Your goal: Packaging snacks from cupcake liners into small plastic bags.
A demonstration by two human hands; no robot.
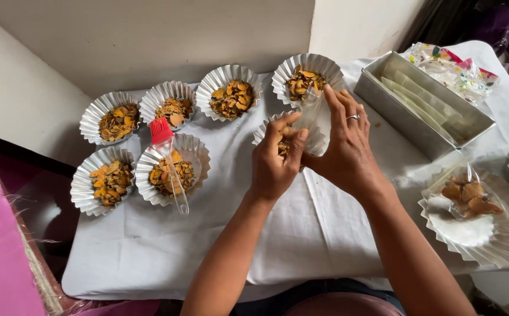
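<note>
Fluted foil cup [264, 130] sits beneath both hands; left hand [273, 164] pinches fingers together over its flakes, right hand [345, 146] clamps a clear plastic piece [311, 114].

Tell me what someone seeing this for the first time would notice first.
Probably the two hands meeting mid-table: the left hand and the ringed right hand work a clear plastic piece over a fluted foil cup. To their left sit more foil cups filled with orange-brown flakes, and a red-headed brush rests across one. A metal loaf tin stands at the upper right.
</note>
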